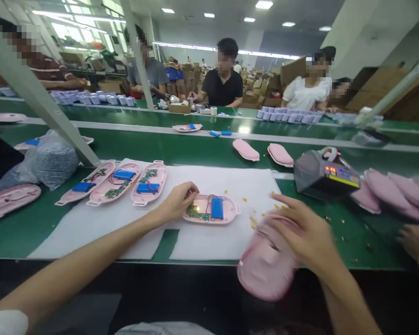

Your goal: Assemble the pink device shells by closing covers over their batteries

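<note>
On the white foam sheet (209, 242) lies a pink plastic shell (206, 220) with a blue battery pack (217, 208), red wires and a green circuit board, where a small light glows. My left hand (181, 200) is closed at the left end of this shell, its fingertips partly hidden. Nearer to me, beyond the table's front edge, my right hand (307, 228) grips a pink oval cover (267, 270), tilted and blurred by motion. Several open pink shells (148, 186) with blue packs and boards lie to the left.
Small yellow bits (253, 220) are scattered on the foam. A dark soldering station (326, 174) with a lit display stands at right, beside stacked pink covers (387, 190). At left is a slanting metal post (56, 111) near a filled plastic bag (54, 158). Co-workers sit opposite; another person's hand (417, 239) is at right.
</note>
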Demonstrator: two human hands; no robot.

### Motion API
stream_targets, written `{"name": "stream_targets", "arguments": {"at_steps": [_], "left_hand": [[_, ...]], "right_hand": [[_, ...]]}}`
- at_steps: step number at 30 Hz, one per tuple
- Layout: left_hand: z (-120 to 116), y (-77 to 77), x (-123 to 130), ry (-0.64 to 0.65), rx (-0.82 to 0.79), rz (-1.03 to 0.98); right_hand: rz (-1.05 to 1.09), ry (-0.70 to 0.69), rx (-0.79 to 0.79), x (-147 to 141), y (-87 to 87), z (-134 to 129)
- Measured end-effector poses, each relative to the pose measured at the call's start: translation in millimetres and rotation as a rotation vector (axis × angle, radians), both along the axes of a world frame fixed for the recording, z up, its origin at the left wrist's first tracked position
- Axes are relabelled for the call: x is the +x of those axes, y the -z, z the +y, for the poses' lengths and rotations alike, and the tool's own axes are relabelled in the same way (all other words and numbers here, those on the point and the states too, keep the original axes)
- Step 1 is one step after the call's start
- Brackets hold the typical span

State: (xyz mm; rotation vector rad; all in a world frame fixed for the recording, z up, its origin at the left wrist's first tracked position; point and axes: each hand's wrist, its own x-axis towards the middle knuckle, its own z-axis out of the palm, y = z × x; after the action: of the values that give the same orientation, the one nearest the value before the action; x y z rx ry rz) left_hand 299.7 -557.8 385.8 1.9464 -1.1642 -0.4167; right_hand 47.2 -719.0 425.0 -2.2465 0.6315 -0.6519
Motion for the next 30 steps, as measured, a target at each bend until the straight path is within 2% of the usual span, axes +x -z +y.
{"name": "stream_targets", "arguments": {"at_steps": [2,4,6,7,9,11,13,16,19,21,23,25,28,30], "left_hand": [[6.7,8.3,4.2,-0.079,-0.121,0.229],[11.4,14.2,7.0,-0.120,-0.249,0.371],[14.5,17.0,9.8,-0.113,-0.332,0.418],[15.7,17.4,11.4,-0.102,-0.350,0.424],[17.8,16.9,14.0,-0.087,-0.350,0.407],[19.6,15.9,15.5,-0.088,-0.341,0.355],[20.9,15.9,15.3,-0.063,-0.352,0.275],[20.3,19.1,12.2,0.014,-0.416,0.072],[17.0,24.6,9.1,-0.005,-0.516,-0.160],[14.8,27.2,9.4,-0.065,-0.606,-0.214],[13.5,27.5,12.0,-0.126,-0.692,-0.137],[13.3,25.7,16.3,-0.147,-0.723,0.096],[13.1,22.7,23.5,-0.028,-0.597,0.544],[12.6,21.9,26.6,0.013,-0.504,0.722]], "right_hand": [[0.170,-0.316,-0.064,65.9,-22.6,-0.2],[0.328,-0.495,-0.115,127.7,-27.1,6.2],[0.426,-0.466,-0.111,164.8,-16.1,13.0],[0.461,-0.408,-0.093,171.6,-7.3,14.2],[0.504,-0.271,-0.054,165.5,10.3,10.8],[0.529,-0.167,-0.027,146.3,22.0,3.0],[0.537,-0.176,0.003,129.5,25.7,-2.7],[0.395,-0.234,-0.036,123.7,19.5,-1.5],[0.200,-0.275,-0.268,133.2,3.5,5.7],[0.133,-0.340,-0.401,139.7,-8.9,8.5],[0.090,-0.397,-0.458,144.0,-19.1,8.1],[0.077,-0.430,-0.472,147.2,-25.5,5.0],[0.114,-0.419,-0.449,153.9,-27.3,1.9],[0.151,-0.391,-0.416,160.6,-24.0,4.7]]}}
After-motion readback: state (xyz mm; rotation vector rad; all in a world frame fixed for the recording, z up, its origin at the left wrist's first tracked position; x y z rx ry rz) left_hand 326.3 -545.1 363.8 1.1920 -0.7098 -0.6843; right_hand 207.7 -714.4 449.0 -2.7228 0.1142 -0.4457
